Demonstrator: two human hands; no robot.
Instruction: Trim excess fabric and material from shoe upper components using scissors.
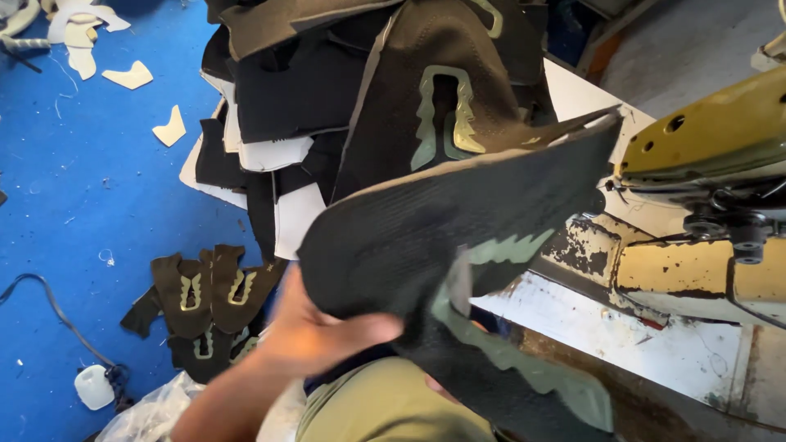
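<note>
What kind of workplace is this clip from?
Probably a shoe-stitching workshop. The left hand holds a dark knit shoe upper, more cut uppers are stacked behind, and a worn yellow sewing machine stands at the right on a chipped white table.

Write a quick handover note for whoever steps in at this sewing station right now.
Left hand: grips a dark shoe upper with pale green trim, lifted in front of the sewing machine.
Right hand: hidden under the upper, state unclear.
A pile of uppers sits on the table behind; a few more uppers lie on the blue floor.
The held piece is not under the needle; whether it is already stitched can't be told.
</note>
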